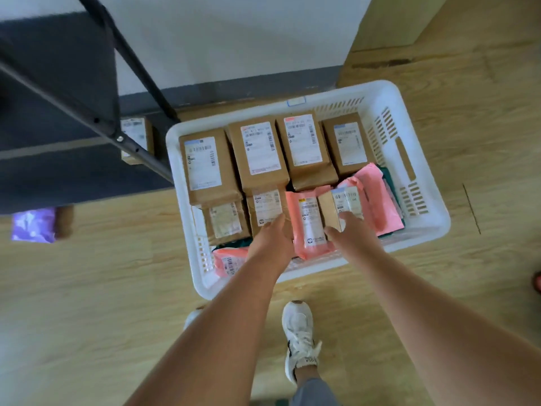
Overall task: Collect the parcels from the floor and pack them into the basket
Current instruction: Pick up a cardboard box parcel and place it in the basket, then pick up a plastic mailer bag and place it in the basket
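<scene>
A white slatted basket (421, 159) stands on the wooden floor, filled with several brown cardboard parcels (260, 153) and pink mailer bags (377, 194). Both my hands reach into its near half. My left hand (273, 238) rests on a brown parcel (265, 206) beside a pink mailer (310, 227), its fingertips hidden. My right hand (349, 230) grips a small brown box (341, 205) with a white label, thumb on its near corner and fingers on its top. A further pink mailer (227, 260) lies at the basket's near left corner.
A dark metal rack (128, 142) with a grey shelf stands at the left, right by the basket. One brown parcel (136, 139) sits under it and a purple bag (33, 225) lies on the floor at the far left. My white shoe (298, 335) is just before the basket.
</scene>
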Demonstrator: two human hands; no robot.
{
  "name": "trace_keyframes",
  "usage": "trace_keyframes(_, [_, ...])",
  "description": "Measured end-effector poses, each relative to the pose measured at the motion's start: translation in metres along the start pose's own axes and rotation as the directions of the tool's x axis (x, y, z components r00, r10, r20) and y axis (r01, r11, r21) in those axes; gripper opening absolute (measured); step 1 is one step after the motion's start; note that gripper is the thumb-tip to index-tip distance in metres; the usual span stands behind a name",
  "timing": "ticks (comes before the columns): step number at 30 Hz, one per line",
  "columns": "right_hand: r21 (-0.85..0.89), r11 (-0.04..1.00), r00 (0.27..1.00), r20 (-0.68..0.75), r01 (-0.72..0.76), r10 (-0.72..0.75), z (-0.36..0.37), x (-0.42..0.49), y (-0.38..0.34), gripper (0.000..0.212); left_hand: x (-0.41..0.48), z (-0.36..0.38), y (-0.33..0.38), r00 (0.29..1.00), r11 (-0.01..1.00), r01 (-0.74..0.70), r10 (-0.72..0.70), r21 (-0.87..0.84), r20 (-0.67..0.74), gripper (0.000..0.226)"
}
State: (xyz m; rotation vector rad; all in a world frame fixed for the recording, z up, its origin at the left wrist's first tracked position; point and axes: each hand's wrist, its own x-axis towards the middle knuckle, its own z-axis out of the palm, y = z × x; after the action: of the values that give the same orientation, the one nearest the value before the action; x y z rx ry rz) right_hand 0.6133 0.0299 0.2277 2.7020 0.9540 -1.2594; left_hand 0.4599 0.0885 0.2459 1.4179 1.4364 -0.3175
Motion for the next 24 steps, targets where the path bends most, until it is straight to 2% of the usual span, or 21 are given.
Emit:
trace_keyframes(5, [-0.095, 0.968, 0.968, 0.121, 0.234, -0.222, 0.027, -0.046, -0.079, 0.051, -0.021, -0.064, -0.049, 0.979, 0.998, 0.050, -0.056, -0.037, -0.195, 0.049])
trace_keyframes(7, [-0.109, 0.946, 0.946, 0.145, 0.307, -0.290, 0.040, -0.064, -0.110, 0.049, -0.033, -0.085, -0.074, 0.965, 0.990, 0.096, -0.119, -0.108, -0.233, 0.049])
trace_keyframes(11, [-0.256, 0.849, 0.883, 0.215, 0.462, -0.416, 0.067, -0.092, -0.161, 0.032, -0.071, -0.123, -0.132, 0.924, 0.944, 0.157, -0.244, -0.290, -0.294, 0.047])
trace_keyframes(15, [-0.267, 0.818, 0.849, 0.307, 0.510, -0.430, 0.114, -0.126, -0.208, 0.027, -0.113, -0.159, -0.217, 0.862, 0.880, 0.244, -0.389, -0.408, -0.325, 0.051])
trace_keyframes(21, [-0.416, 0.707, 0.815, 0.379, 0.572, -0.437, 0.215, -0.187, -0.297, 0.034, -0.173, -0.217, -0.358, 0.800, 0.827, 0.278, -0.482, -0.489, -0.359, 0.049])
trace_keyframes(24, [-0.407, 0.705, 0.805, 0.414, 0.581, -0.424, 0.258, -0.218, -0.331, 0.038, -0.196, -0.239, -0.407, 0.786, 0.821, 0.304, -0.503, -0.483, -0.359, 0.048])
